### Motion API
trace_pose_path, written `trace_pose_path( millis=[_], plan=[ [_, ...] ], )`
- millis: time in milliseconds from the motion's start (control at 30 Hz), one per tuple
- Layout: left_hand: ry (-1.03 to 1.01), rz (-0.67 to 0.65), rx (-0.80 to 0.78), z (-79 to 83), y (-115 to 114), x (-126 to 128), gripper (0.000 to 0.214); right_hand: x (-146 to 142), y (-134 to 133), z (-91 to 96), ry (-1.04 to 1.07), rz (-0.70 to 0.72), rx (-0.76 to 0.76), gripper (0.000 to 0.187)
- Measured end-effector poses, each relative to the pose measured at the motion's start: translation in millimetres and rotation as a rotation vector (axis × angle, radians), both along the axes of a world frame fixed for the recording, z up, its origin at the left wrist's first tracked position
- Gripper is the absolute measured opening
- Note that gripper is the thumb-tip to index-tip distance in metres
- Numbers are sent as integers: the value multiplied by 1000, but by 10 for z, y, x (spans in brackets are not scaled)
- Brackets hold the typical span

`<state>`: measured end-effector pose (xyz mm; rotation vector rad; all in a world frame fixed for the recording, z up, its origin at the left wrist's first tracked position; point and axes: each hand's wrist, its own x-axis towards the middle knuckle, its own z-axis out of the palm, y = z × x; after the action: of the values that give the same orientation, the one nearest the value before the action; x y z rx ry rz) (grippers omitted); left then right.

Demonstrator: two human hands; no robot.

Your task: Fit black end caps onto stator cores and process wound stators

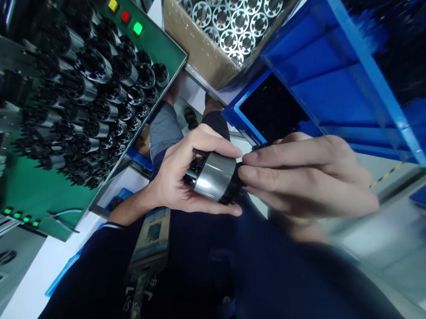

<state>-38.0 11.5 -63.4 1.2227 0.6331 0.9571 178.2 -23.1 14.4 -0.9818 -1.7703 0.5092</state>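
My left hand point(174, 178) is wrapped around a motor stator point(216, 176), a shiny metal cylinder with black plastic parts at its ends. Thumb and fingers grip its sides, and it lies tilted in front of my torso. At the stator's right end, the bunched fingers of my right hand point(303, 174) press on a black plastic end piece point(237, 179). That piece is mostly hidden by the fingertips. The right hand is slightly blurred.
On the left, many similar stators point(94, 65) stand on a green bench point(69, 212) with lit buttons and pliers point(64, 219). A cardboard box point(208, 60) holds metal ring cores. Blue bins point(323, 77) with black parts stand at right.
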Motion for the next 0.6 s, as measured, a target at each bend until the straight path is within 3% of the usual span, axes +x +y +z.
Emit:
trace_pose_path(
  millis=[100,200,267,333,433,500,600],
  plan=[
    [-41,-111,-27,-106,-49,-13,56,-47,-25,85,-106,-10,-141,49],
    [-166,-73,-52,-161,-126,8,71,-72,-19,74,-110,60,-202,50],
    [-191,-20,-87,-100,-166,24,81,-68,-7,21,19,64,-249,71],
    [-211,19,-119,25,-174,41,77,-42,-3,-18,111,9,-295,76],
    [-296,87,-152,199,-122,80,44,22,-25,-2,39,-166,-294,44],
    [-332,129,-213,254,-64,119,32,61,-55,23,-4,-192,-316,29],
    [-292,208,-284,288,5,191,36,70,-103,-1,-9,-69,-431,40]
  ],
)
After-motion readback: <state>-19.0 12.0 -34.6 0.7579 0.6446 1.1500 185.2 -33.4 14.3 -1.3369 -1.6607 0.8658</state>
